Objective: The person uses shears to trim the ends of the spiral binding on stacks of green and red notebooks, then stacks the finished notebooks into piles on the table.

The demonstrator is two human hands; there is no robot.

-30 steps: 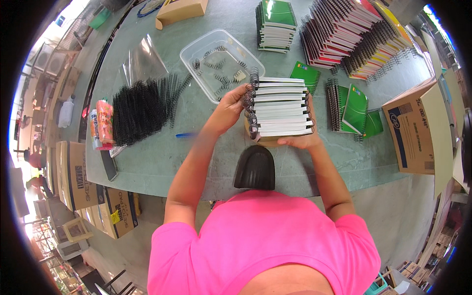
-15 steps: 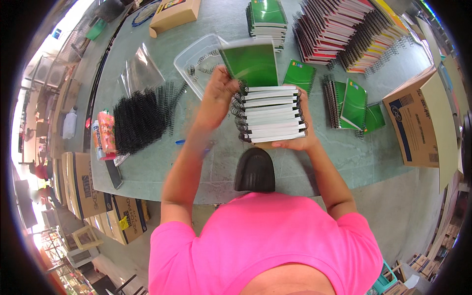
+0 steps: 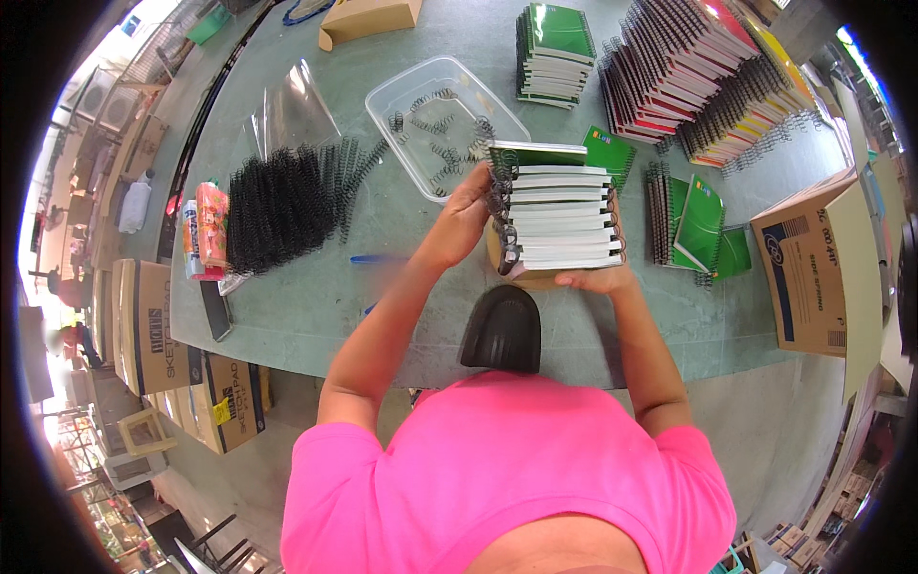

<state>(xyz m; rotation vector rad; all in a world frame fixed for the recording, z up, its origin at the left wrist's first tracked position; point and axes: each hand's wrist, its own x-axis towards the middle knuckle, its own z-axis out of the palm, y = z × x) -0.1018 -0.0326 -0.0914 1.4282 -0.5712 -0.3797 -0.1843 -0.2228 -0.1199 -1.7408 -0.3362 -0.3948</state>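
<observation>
Left hand curls against coils (fingertips hidden, grip cannot be told); right hand grasps notebook stack at near corner. Stack between hands, page edges crosswise; farthest notebook nearer left fingers; tub beyond.

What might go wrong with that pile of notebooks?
The stack of spiral notebooks might slide apart, since separate books are piled between the left grip and right grip. The black coils along its sides could snag each other. The stack also looks close to the clear plastic tub, so a bump might spill the loose coils inside.
</observation>
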